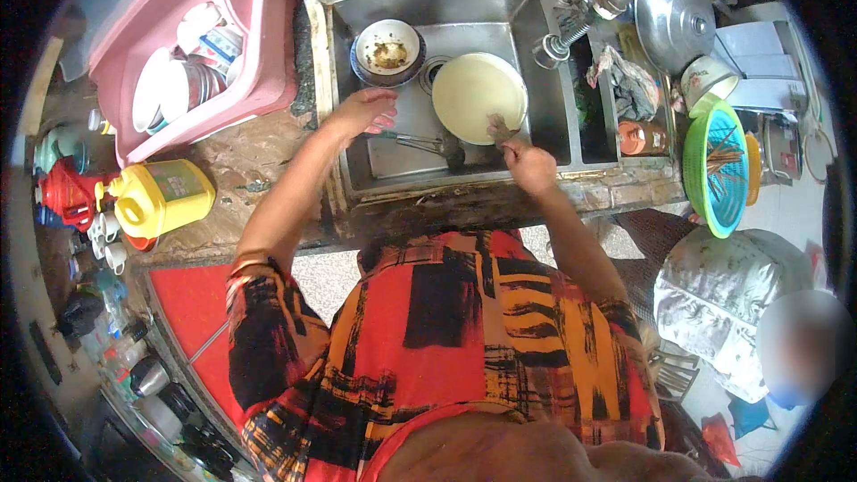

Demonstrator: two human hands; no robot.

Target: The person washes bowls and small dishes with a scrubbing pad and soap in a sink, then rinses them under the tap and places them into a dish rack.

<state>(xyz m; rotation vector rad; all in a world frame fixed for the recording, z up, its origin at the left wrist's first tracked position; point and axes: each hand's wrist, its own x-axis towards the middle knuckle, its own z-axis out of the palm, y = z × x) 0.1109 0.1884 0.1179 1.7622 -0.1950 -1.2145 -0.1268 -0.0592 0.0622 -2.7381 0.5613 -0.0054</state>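
Observation:
My right hand (531,162) grips a dark, crumpled cloth (499,128) at the lower rim of a pale round bowl (479,97), which stands in the steel sink (402,164). Over the sink's left side, my left hand (369,112) is held with its fingers apart and nothing in it. Just above that hand, a white bowl with brown food residue (388,47) rests in a blue-rimmed bowl (356,72). Between my hands a ladle or similar long-handled utensil (423,142) lies on the sink floor, its dark end near the pale bowl.
A pink plastic tub (268,60) with bowls stands left of the sink, above a yellow jug (167,194). The faucet head (552,51) hangs at the sink's upper right. Farther right are a metal lid (675,20) and a green-rimmed basket (696,167). Another person (797,348) is at lower right.

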